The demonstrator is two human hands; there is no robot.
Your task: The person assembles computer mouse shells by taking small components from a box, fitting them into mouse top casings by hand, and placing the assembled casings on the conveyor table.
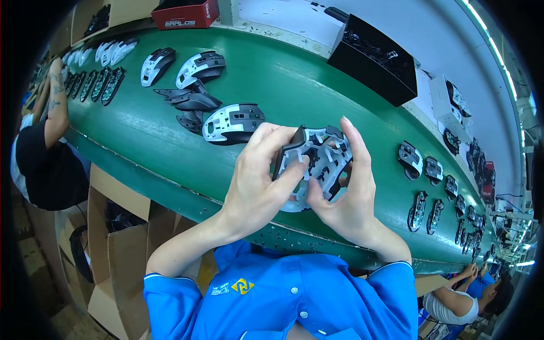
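Note:
A computer mouse shell is held up in front of my chest, its pale, ribbed inner side showing. My left hand grips its left side, the thumb pressed inside near a small dark part. My right hand holds the other side, with the index finger up along the edge and the thumb at the lower part. Just left of my hands lies a grey-and-black mouse shell on the green bench. Dark wing-shaped plastic pieces lie beyond it, near another two-tone shell.
An open black box of dark parts stands at the bench's far edge, a red box further left. Circuit boards and shells line both sides. Open cardboard boxes stand below left. Co-workers sit left and right.

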